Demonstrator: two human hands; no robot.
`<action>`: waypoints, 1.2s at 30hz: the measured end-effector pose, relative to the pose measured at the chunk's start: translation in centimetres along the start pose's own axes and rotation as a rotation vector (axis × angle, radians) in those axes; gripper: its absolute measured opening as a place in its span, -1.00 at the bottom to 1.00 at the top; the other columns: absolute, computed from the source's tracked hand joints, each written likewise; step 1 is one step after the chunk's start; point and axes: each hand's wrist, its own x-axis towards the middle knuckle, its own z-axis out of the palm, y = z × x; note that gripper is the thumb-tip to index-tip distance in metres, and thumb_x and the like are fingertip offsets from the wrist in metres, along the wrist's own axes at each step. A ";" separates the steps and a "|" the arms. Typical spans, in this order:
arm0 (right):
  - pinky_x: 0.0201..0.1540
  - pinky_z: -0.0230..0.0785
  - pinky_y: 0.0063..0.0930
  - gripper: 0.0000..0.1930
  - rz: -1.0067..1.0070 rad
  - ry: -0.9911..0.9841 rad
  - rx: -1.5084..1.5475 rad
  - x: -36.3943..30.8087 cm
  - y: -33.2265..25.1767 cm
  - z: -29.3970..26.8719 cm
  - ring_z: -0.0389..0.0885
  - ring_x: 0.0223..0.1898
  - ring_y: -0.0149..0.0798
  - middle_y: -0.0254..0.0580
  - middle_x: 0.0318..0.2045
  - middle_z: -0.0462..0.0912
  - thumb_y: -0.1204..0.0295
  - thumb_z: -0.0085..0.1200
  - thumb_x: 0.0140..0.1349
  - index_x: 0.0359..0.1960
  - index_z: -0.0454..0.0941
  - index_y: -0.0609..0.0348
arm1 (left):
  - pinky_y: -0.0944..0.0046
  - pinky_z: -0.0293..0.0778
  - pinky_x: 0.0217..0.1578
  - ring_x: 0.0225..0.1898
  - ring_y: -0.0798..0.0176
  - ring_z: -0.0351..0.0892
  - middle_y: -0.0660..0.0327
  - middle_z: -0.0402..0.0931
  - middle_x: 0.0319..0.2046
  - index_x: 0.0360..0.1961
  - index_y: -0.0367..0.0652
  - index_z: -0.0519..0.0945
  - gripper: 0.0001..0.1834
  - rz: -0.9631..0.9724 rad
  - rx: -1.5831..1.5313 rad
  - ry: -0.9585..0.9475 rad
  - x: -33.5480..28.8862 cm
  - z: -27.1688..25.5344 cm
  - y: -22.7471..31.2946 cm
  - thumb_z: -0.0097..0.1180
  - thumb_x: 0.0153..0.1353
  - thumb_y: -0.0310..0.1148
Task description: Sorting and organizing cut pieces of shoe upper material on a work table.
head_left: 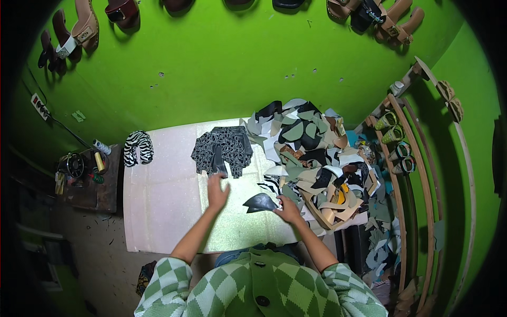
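My right hand (pixel 288 209) pinches the right end of some dark, shiny black leather pieces (pixel 260 203), which look stacked and come to points at the left. Farther left, my left hand (pixel 217 192) reaches to the lower edge of a pile of black-and-grey patterned pieces (pixel 211 150). Its fingers are stretched out with the thumb apart, and nothing shows in them. Plain black strips (pixel 218 160) lie on the middle of that pile, just beyond the fingertips. Black-and-white zebra-striped scraps (pixel 270 183) lie above the leather in my right hand.
A big heap of mixed offcuts (pixel 303 129) covers the table's right side, partly around a wooden tray (pixel 318 215). A zebra-striped bundle (pixel 138 148) sits at the pale table's (pixel 158 211) far left. A small side table (pixel 100 193) stands left; a wooden rack (pixel 397 185) with shoes stands right.
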 end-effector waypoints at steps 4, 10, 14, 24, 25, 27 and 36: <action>-0.23 0.35 -0.27 -0.71 -0.033 -0.052 -0.154 0.0 -2.1 0.8 0.50 -0.26 -0.06 -0.06 -0.32 0.49 0.44 0.09 -0.02 -0.21 0.43 0.13 | 0.14 0.24 -0.08 -0.08 0.04 0.30 0.08 0.37 -0.15 -0.06 -0.16 0.36 -0.33 0.141 0.083 -0.316 -5.3 2.2 2.9 0.34 -0.25 -0.21; -0.27 0.36 -0.24 -0.83 -0.101 -0.055 -0.152 1.3 -0.4 0.6 0.51 -0.36 0.00 0.02 -0.39 0.52 0.46 -0.05 0.06 -0.31 0.48 0.23 | 0.15 0.26 -0.18 -0.17 0.07 0.34 0.17 0.39 -0.24 -0.10 -0.09 0.41 -0.41 0.184 0.105 -0.450 -6.2 2.9 3.0 0.32 -0.25 -0.30; -0.44 0.37 -0.33 -0.77 -0.179 -0.037 0.087 3.6 0.0 -2.1 0.52 -0.56 -0.08 -0.03 -0.60 0.54 0.53 -0.10 0.04 -0.24 0.48 0.25 | 0.15 0.28 -0.22 -0.22 0.08 0.35 0.17 0.40 -0.29 -0.16 -0.08 0.44 -0.49 0.191 0.139 -0.434 -6.3 2.7 3.5 0.30 -0.22 -0.31; -0.25 0.34 -0.41 -0.70 -0.307 0.186 0.099 16.5 -2.9 -18.7 0.48 -0.29 -0.21 -0.08 -0.29 0.43 0.58 0.06 -0.09 -0.23 0.44 0.16 | 0.17 0.26 -0.28 -0.25 0.11 0.36 0.21 0.40 -0.34 -0.28 -0.07 0.49 -0.50 0.101 0.260 -0.342 -5.6 4.9 6.1 0.32 -0.29 -0.11; -0.25 0.34 -0.41 -0.70 -0.310 0.196 0.098 17.5 -2.6 -19.3 0.48 -0.29 -0.21 -0.08 -0.29 0.43 0.58 0.06 -0.09 -0.23 0.44 0.16 | 0.17 0.26 -0.28 -0.25 0.11 0.36 0.21 0.40 -0.35 -0.30 -0.08 0.49 -0.47 0.108 0.250 -0.345 -5.1 5.2 6.3 0.34 -0.32 -0.07; -0.08 0.24 -0.25 -0.53 -0.347 0.431 -0.248 19.6 -2.5 -20.1 0.35 -0.06 -0.12 -0.10 -0.13 0.36 0.45 0.18 -0.18 -0.12 0.40 0.04 | 0.17 0.24 -0.25 -0.24 0.11 0.37 0.21 0.41 -0.34 -0.33 -0.10 0.49 -0.41 0.096 0.243 -0.369 -4.2 5.7 6.2 0.33 -0.35 0.06; -0.09 0.27 0.07 -0.29 -0.080 0.063 -0.738 24.8 1.6 -17.7 0.39 -0.05 0.03 -0.14 0.07 0.25 0.33 0.34 -0.31 0.01 0.33 -0.16 | 0.18 0.18 -0.23 -0.25 0.12 0.36 0.19 0.43 -0.35 -0.37 -0.09 0.49 -0.72 0.029 0.156 -0.292 -0.4 8.1 7.6 0.06 0.03 -0.12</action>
